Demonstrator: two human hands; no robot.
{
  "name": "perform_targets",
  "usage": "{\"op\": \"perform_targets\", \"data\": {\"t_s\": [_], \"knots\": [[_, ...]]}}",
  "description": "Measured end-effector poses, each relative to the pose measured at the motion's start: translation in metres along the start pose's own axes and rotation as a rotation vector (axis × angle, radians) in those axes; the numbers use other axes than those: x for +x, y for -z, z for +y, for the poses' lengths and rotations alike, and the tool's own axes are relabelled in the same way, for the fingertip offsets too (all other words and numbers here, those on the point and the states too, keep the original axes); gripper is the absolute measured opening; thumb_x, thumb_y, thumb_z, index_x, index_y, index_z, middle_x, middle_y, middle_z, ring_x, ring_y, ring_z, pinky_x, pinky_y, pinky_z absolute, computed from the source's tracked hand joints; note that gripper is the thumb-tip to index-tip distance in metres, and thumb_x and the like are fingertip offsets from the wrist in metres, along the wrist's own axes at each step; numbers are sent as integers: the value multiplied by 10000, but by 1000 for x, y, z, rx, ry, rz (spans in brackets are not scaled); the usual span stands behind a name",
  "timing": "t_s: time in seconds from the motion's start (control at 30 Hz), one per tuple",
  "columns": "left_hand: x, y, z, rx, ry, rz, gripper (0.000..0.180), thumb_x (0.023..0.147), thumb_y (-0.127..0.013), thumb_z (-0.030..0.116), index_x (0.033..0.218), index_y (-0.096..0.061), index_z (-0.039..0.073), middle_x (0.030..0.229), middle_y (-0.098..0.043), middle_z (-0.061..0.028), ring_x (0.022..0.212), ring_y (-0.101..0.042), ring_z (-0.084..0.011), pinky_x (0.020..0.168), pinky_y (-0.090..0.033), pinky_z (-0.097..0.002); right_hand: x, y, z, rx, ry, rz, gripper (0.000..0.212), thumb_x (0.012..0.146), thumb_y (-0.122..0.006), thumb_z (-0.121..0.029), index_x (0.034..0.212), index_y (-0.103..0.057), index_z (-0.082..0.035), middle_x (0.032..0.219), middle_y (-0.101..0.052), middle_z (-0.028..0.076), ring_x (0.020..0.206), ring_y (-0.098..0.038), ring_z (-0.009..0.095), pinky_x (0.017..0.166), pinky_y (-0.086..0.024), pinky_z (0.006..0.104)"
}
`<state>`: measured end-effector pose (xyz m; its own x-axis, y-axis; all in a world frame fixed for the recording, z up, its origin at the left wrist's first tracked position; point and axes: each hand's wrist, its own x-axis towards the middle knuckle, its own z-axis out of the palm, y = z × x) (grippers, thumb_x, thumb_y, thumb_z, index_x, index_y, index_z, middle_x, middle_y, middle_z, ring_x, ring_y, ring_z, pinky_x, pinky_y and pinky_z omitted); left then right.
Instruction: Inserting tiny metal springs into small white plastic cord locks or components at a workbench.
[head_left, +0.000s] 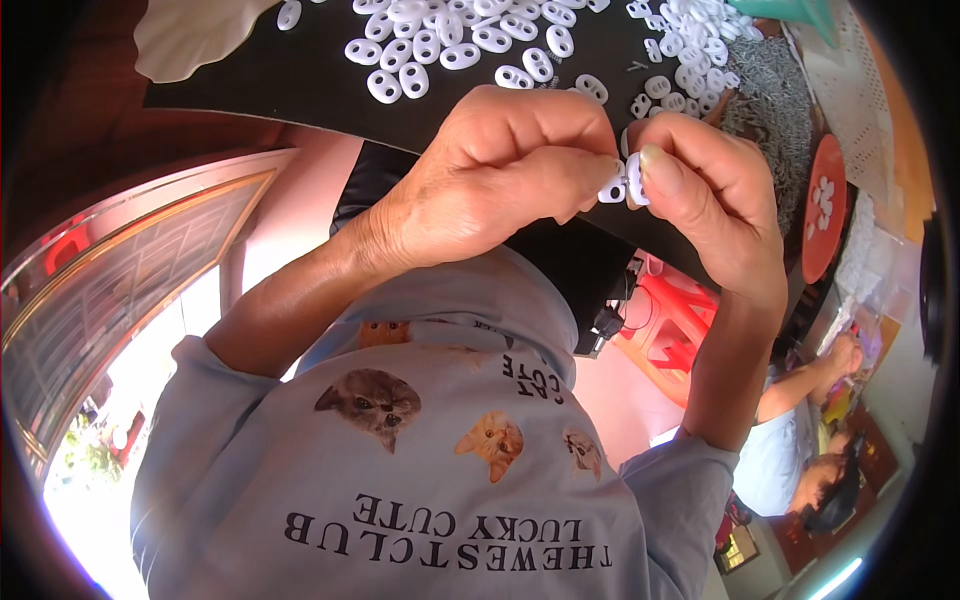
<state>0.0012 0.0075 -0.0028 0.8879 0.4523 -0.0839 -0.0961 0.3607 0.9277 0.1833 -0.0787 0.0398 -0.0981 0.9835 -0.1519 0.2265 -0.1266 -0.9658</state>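
Note:
My left hand (510,165) is closed, pinching a small white two-hole plastic piece (612,190) between thumb and fingers. Close against it, my right hand (715,195) grips another white plastic piece (636,181) under the thumb. The two pieces meet, or nearly meet, between my fingertips above the near edge of the black table (300,100). Just beyond my hands lies a loose pile of larger white oval two-hole pieces (426,46). Smaller white two-hole pieces (692,75) are heaped to the right, next to a pile of fine grey spring-like parts (772,95).
An orange-red plate (817,258) with a few white pieces stands at the right. A pale scalloped dish (190,40) sits far left, and a green container (800,12) far right. Below the table shows a red stool (672,325). Another person (775,455) works at the right.

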Motion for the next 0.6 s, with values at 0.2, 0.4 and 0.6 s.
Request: {"op": "perform_targets", "data": {"t_s": [0.2,0.4,0.6], "knots": [[0,-3,0,-70,35,5,123,909,-536,82,837,-590,-1,675,-500,9,634,-455,-57,559,-354,-232,2,-10,-2,25,4,55,310,973,-545,-217,766,-509,12,600,-424,-29,562,-366,49,498,-315,222],[2,-3,-1,-85,28,43,156,929,-527,106,846,-600,-3,683,-528,-2,602,-454,-51,542,-365,-224,-1,-14,-2,-205,22,219,287,938,-598,-205,773,-524,17,606,-476,27,542,-474,100,486,-370,266],[5,-7,-6,-159,-4,80,182,941,-489,94,922,-595,-53,710,-573,-51,591,-538,-111,549,-430,-241,-3,-21,0,-961,246,278,275,763,-737,-98,905,-529,14,764,-546,132,625,-537,298,559,-447,355]]}}
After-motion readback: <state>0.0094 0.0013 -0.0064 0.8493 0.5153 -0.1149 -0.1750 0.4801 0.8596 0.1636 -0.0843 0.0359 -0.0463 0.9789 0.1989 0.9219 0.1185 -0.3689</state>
